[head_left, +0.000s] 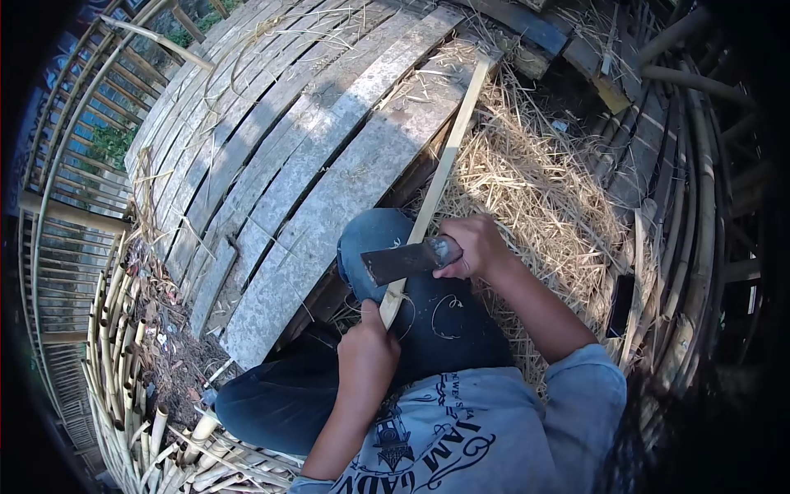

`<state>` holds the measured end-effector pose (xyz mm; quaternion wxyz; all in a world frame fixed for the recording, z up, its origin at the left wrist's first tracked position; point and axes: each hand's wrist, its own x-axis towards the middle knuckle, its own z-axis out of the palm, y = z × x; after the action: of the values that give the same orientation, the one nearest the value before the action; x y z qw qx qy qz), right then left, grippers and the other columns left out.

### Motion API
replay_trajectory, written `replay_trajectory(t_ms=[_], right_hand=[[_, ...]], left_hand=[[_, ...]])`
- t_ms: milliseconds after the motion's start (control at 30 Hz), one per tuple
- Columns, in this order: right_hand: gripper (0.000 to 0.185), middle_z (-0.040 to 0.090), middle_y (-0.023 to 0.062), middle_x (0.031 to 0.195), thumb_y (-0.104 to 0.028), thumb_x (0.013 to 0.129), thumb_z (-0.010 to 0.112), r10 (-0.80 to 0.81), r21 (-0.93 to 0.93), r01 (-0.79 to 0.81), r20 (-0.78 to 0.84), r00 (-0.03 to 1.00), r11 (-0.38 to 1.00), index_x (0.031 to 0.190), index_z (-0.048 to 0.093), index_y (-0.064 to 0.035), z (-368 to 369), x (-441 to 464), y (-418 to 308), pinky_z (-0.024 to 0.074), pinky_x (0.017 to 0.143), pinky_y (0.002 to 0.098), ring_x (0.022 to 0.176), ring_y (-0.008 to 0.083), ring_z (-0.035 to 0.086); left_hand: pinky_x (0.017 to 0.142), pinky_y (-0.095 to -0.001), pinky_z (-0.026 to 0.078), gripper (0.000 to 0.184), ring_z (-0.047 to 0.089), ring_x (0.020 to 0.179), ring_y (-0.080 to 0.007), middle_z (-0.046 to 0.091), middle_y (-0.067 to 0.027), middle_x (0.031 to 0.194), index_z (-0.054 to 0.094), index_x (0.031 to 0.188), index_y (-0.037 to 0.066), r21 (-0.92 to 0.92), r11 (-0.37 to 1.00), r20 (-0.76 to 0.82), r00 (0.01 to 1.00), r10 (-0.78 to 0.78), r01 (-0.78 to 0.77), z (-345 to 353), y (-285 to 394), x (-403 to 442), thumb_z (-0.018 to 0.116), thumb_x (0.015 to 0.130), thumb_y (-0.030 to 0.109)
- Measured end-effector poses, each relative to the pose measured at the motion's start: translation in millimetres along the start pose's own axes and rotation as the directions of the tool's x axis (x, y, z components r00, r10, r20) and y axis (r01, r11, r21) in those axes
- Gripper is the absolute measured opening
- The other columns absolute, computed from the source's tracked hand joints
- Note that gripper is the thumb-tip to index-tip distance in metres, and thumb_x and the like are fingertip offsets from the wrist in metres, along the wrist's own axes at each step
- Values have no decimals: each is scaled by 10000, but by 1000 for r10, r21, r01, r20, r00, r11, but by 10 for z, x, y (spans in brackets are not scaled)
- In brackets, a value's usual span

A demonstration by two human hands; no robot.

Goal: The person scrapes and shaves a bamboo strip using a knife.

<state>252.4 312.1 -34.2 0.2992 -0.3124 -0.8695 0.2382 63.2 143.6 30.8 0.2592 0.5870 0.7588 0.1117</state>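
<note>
Over the knee (362,229), 1 long wood strip (445,169) lies on a slant, long axis running from low L (near the body) to upper R; far end points away, btwn the planks (329,156) & the straw (547,189). Near end's at the L hand (368,346): fingers curled shut round it, thumb up along the strip. R hand (471,247) = closed fist on the handle of 1 big knife (398,263), no gap showing. Blade sits crosswise over the strip, tip pointing L; can't tell if the edge bites. Count: 1 strip, 1 knife, 2 hands (1 item ea.), 1 straw heap R of strip, several planks L of it, exact no. unclear.
</note>
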Motion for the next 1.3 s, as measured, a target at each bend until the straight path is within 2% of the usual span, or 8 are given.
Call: replay_trajectory(t_ms=[267,333,367,433,800,1133,1233,1300], right_hand=[[702,590,92,619,-774,674,671,-92,-241,97,30,995,966,696,535,-86,-353,156,584,520,541,430,551,296,624],[655,637,129,671,-705,744,670,139,-386,-205,-192,972,899,719,561,-60,-440,107,678,515,586,480,566,334,623],[604,661,173,718,-624,844,618,541,-304,-617,-302,785,726,741,590,-29,-614,145,767,501,628,492,594,382,619],[560,617,200,649,-524,935,535,674,-128,-810,-490,553,572,797,639,8,-1080,8,1137,468,627,443,618,366,613],[611,548,58,551,-673,714,717,80,-156,-77,17,997,985,703,549,-86,-378,-192,-253,487,494,361,478,250,581],[631,580,82,590,-698,746,671,-215,-324,214,33,976,921,675,558,-81,-597,193,374,489,487,391,552,256,633],[546,585,111,611,-564,869,610,480,-239,-591,-393,784,770,753,608,-30,-1020,187,687,466,561,398,589,258,602],[459,563,115,604,-462,918,582,590,-46,-722,-542,599,690,813,627,-17,-1503,17,923,445,605,393,584,258,562]], left_hand=[[540,-512,525,269,641,591,-419,609,-232,619,458,1018,-42,-71,997,-66,998,21,-26,54,63,-36,602,806,37],[531,-506,525,302,642,575,-407,613,-227,620,466,1051,-52,-74,997,-61,998,33,-38,80,99,-20,612,802,40],[539,-511,525,316,642,581,-410,615,-230,627,470,1060,-48,-82,996,-56,998,33,-38,55,90,-55,617,794,38],[546,-516,525,330,642,587,-413,618,-232,634,473,1070,-43,-64,998,-68,997,23,-28,59,-21,-106,621,786,36],[627,-528,529,359,651,662,-434,632,-251,686,488,1077,-37,-63,997,-2,999,41,-41,157,-105,-14,644,763,40],[604,-545,516,259,639,645,-453,618,-262,661,452,963,-4,-195,980,-51,998,22,-32,175,-58,-74,641,797,57],[607,-543,519,262,641,647,-449,624,-252,666,457,971,1,-152,988,-35,999,15,-20,181,-91,-103,643,795,58],[638,-563,498,183,618,730,-494,624,-297,737,501,942,1,-196,980,-1,999,-46,45,182,-206,-158,623,808,26]])
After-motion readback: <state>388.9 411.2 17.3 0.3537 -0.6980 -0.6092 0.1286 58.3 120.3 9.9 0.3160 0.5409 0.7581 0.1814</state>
